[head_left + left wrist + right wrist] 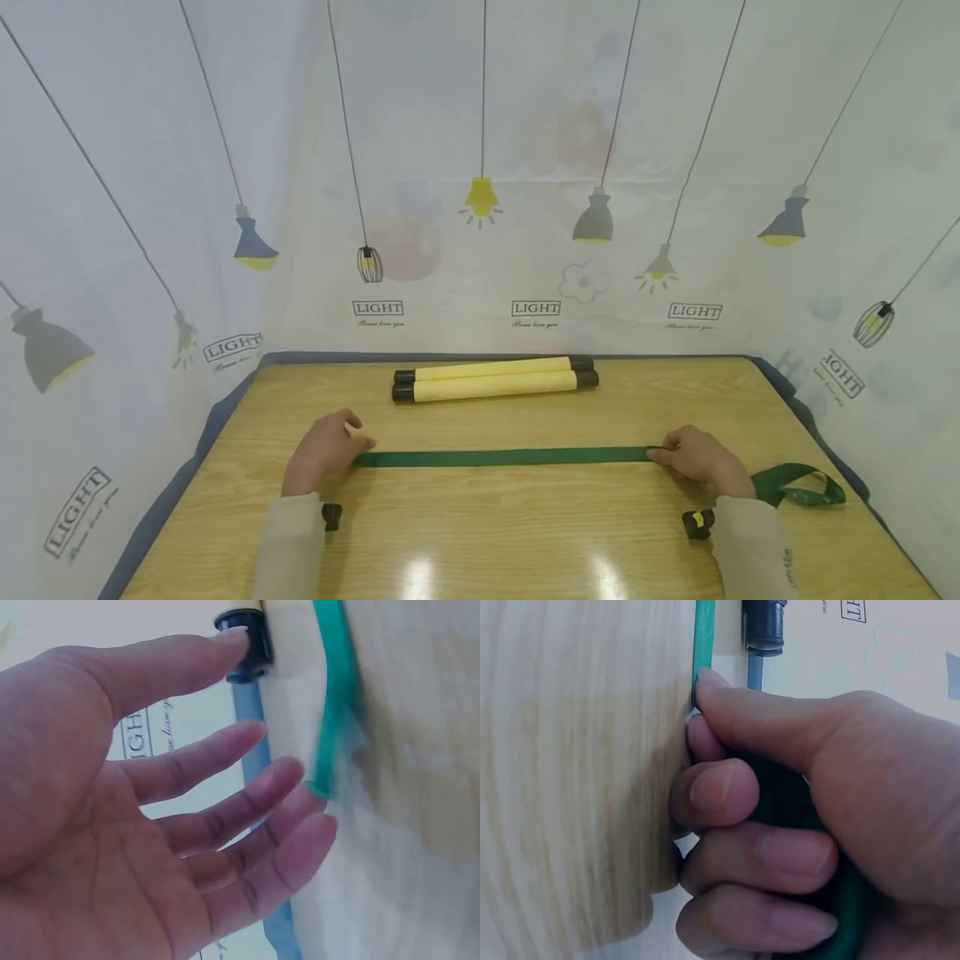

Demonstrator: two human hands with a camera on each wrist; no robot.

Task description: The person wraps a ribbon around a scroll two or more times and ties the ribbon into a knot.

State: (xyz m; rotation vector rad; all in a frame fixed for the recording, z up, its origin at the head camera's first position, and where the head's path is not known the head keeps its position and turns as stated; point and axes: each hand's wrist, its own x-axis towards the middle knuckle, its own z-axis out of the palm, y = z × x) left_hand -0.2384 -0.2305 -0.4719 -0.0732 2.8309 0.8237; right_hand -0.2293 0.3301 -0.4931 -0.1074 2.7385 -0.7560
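Note:
A flat green strap (pixel 502 457) stretches left to right across the wooden table in the head view. My right hand (pixel 693 454) pinches it between thumb and index finger. In the right wrist view the other fingers (pixel 757 859) curl over more of the dark green strap in the palm. A loose loop of strap (pixel 806 486) hangs out past the right wrist. My left hand (pixel 327 450) is beside the strap's left end, fingers spread and relaxed. In the left wrist view the strap's end (pixel 324 776) shows just beyond the fingertips, and nothing sits in the palm.
Two yellow rods with black ends (pixel 495 381) lie side by side behind the strap. A wooden table (pixel 510 533) with a blue edge lies below. White cloth walls (pixel 487 275) printed with lamps stand around its back and sides. Black wrist devices (pixel 698 524) show by both sleeves.

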